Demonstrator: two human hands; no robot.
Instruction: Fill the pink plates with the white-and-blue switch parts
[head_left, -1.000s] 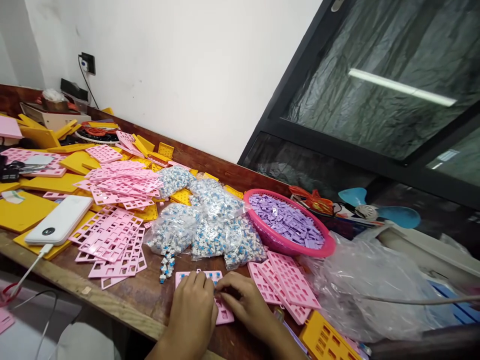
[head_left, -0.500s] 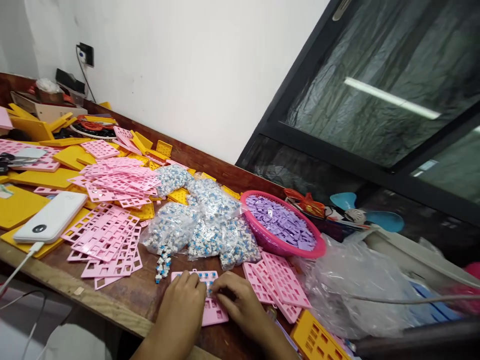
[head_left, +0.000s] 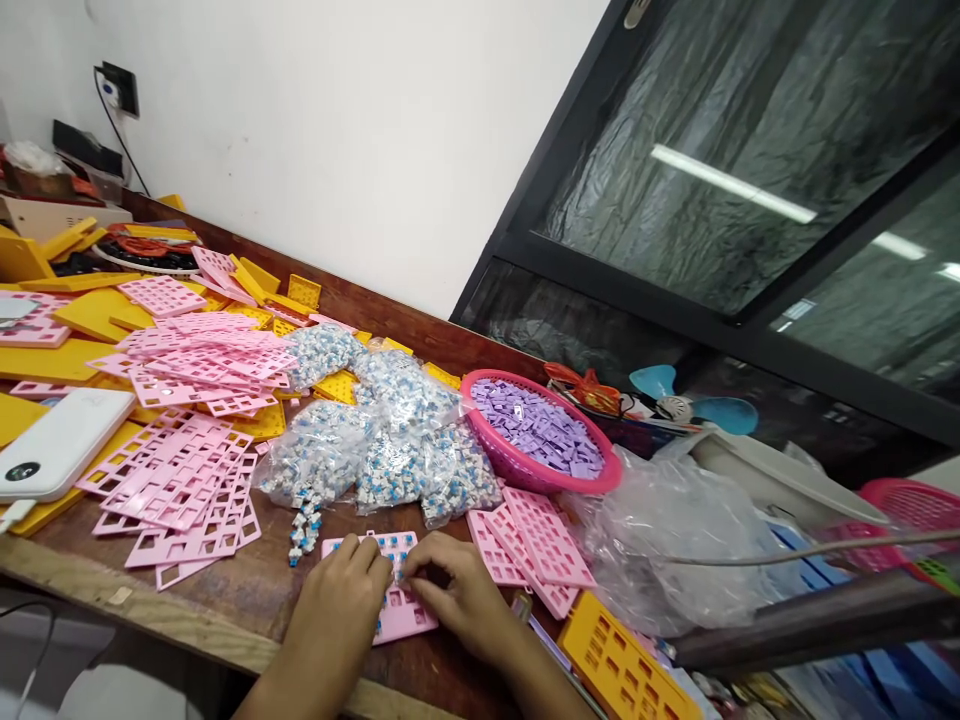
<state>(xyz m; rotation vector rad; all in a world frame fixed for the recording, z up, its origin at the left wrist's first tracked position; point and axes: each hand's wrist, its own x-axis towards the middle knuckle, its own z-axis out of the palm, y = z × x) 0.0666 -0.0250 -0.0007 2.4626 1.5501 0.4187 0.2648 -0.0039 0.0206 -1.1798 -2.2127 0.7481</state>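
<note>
Far to the left of my fingers, a white power bank lies on a yellow panel, then a fanned stack of pink cut-out plates on the counter. Nearer, a trail of loose blue-and-white parts sits just beyond my left fingers, which curl down over the pink plate; their tips are hidden, so I can't tell whether they grip anything. Beyond are clear bags of such parts. The plate lies beneath and between both hands, partly filled. My right fingers bend toward the thumb above it; whether they pinch a part, I can't tell. Rightward lie 3 pink plates and a yellow plate.
</note>
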